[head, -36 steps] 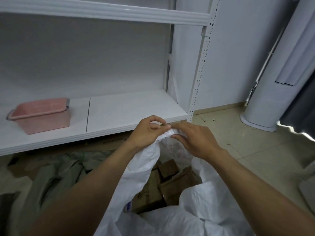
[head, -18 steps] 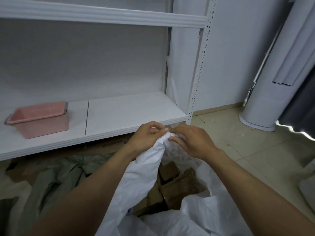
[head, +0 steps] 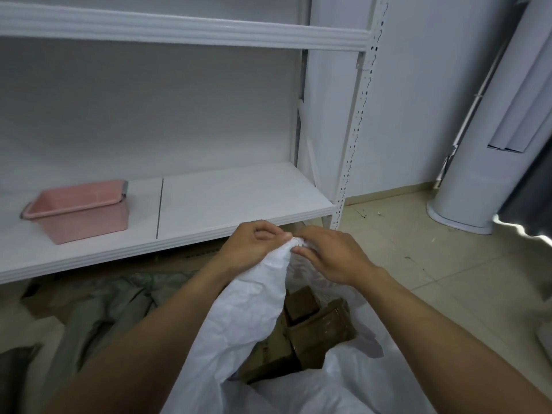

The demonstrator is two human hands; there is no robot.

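Pinching white sack (head: 254, 309) rim: left hand (head: 254, 246), right hand (head: 331, 255) | cardboard box (head: 322, 327) print unreadable

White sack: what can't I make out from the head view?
Head view: gathered edge of the white sack, covered by the left hand and right hand pinching it.
Head view: how many cardboard boxes it holds; its folds cover most.
Head view: print on the boxes, too small and blurred.
Head view: the sack's bottom, cut off by the lower frame edge.
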